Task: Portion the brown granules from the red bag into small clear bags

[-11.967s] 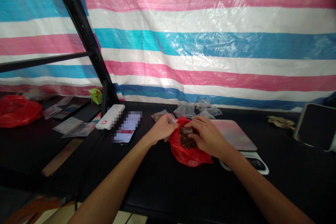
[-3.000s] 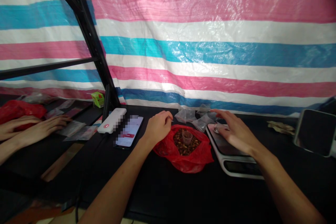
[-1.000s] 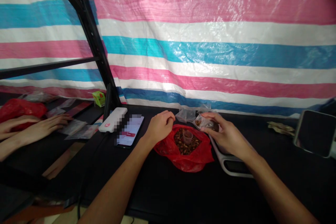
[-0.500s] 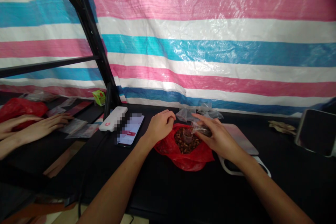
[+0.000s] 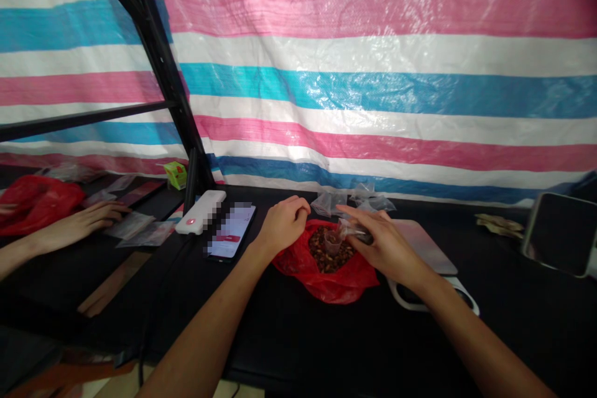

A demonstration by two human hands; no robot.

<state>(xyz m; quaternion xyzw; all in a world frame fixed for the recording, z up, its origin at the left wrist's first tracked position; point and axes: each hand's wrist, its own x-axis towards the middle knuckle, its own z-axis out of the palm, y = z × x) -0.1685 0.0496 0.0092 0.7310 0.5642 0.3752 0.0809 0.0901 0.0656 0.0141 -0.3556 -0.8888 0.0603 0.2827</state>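
A red plastic bag (image 5: pixel 342 289), its mouth spread wide, holds many small brown grain-like bits (image 5: pixel 338 263). A small clear plastic cup (image 5: pixel 333 240) sits among them. My left hand (image 5: pixel 285 221) is curled closed at the bag's back left rim, and its fingertips are hidden. Over the right side of the bag, my right hand (image 5: pixel 389 245) grips a small clear plastic bag (image 5: pixel 347 227) with something dark in it. That small bag's end is beside the cup; I cannot tell whether they touch.
Behind the red bag lie several clear bags (image 5: pixel 373 202). A flat scale (image 5: pixel 422 245) is partly under my right forearm. Leftward are a phone (image 5: pixel 236 233) and a white power bank (image 5: pixel 200 214). Another person's hand (image 5: pixel 88 224) rests near plastic bags. A dark-screened device (image 5: pixel 562 233) stands right.
My right hand has shifted slightly left, bringing the small clear bag nearer the cup. My left hand stays in place. One of the other person's hands has moved away left.
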